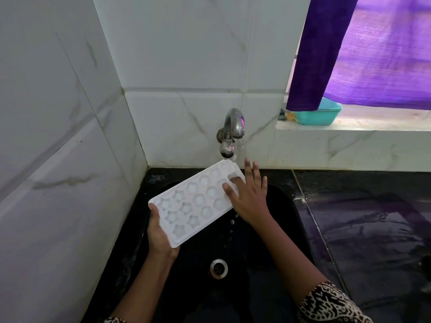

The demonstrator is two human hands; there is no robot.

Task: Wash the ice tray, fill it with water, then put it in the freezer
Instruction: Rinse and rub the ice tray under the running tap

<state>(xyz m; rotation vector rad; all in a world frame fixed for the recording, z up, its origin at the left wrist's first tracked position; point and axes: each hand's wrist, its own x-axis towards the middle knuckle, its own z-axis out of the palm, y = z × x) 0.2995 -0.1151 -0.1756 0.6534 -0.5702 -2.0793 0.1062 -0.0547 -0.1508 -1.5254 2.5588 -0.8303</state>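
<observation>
A white ice tray (191, 203) with star and flower shaped cells is held tilted over the black sink (289, 220), its far end under the metal tap (233, 127). Water runs from the tap onto the tray and drips off its lower edge. My left hand (158, 234) grips the tray's near left corner, thumb on the rim. My right hand (249, 194) lies flat on the tray's far right end, fingers spread, thumb pressed into the cells.
The sink's steel drain (218, 268) lies below the tray. White marble tile walls (58, 136) close in at left and behind. A wet black counter (373, 229) extends right. A teal tub (319, 115) and a purple curtain (363, 50) occupy the window ledge.
</observation>
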